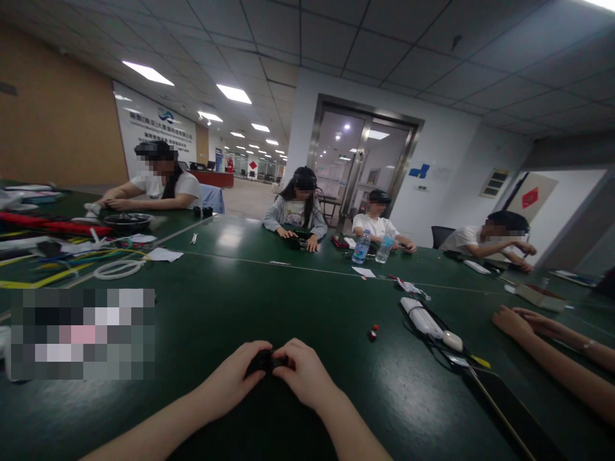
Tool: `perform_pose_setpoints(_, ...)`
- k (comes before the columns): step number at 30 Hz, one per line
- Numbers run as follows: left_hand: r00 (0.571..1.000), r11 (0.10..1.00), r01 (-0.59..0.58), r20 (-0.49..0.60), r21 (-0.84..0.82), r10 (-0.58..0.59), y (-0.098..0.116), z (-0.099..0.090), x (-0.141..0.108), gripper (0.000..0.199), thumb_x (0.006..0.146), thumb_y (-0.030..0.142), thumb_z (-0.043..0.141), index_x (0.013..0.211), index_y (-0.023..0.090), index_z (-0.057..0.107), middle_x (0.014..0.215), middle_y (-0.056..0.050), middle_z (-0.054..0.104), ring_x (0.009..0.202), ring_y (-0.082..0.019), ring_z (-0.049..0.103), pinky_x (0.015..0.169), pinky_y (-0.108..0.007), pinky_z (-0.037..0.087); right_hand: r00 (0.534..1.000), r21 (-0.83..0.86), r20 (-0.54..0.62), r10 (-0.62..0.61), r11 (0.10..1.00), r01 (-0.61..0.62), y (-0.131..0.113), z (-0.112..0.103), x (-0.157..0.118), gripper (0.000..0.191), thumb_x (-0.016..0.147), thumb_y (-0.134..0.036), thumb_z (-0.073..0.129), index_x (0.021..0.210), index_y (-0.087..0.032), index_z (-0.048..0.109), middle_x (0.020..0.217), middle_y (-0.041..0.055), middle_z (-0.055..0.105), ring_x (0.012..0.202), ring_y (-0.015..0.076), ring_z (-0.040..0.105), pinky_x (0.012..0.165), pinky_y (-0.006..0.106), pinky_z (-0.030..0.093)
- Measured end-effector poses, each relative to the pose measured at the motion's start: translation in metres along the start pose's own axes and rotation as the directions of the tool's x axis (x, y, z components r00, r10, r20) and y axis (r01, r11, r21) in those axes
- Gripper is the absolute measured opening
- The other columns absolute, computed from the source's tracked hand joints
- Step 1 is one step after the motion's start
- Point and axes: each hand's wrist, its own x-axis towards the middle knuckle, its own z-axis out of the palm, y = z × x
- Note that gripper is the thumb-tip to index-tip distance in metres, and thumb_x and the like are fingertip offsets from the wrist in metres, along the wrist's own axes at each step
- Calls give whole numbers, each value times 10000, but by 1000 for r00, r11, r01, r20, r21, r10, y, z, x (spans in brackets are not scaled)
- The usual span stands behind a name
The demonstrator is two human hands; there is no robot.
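A pixelated patch [81,333] covers whatever lies at the left of the green table [206,314], so we cannot make that out. Our own fingers hide much of the small black object [261,362], and we cannot tell whether it is one piece or two. At the right, another person's arms [562,358] are cut off by the picture's edge. The black object sits between our hands, over the near part of the table; whether it touches the tabletop is unclear. Our left hand [240,368] is curled nearly closed on its left side, while our right hand [305,371] pinches its right end. A small red-and-white item [373,333] lies to the right, apart from both hands
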Motion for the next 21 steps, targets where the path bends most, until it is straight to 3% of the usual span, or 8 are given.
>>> perform_pose_setpoints(6, 999, 1000, -31, -8, -7, 31, -5, 2, 1, 416, 749, 264, 506, 1164, 248, 487, 1176, -38, 548, 1098, -207, 493, 974, -391, 368, 997, 38, -38, -64, 997, 66, 2, 0, 0, 226, 764, -183, 544, 962, -261, 618, 966, -12, 525, 823, 129, 517, 719, 245, 421)
perform_pose_setpoints(9, 999, 999, -42, -13, -2, 42, -7, 4, 2, 411, 755, 270, 508, 1165, 248, 484, 1175, -31, 546, 1095, -193, 493, 978, -377, 367, 998, 33, -55, -39, 999, 40, 4, -1, 1, 214, 755, -186, 564, 949, -253, 623, 933, -12, 523, 781, 120, 515, 692, 238, 418)
perform_pose_setpoints(21, 1000, 1000, -5, 14, -10, 5, 5, -2, -1, 419, 758, 276, 505, 1175, 250, 481, 1189, -32, 540, 1105, -199, 491, 969, -381, 375, 999, 24, -5, -50, 998, 50, 4, 1, 1, 233, 770, -198, 545, 978, -278, 612, 988, -21, 519, 818, 128, 509, 706, 248, 429)
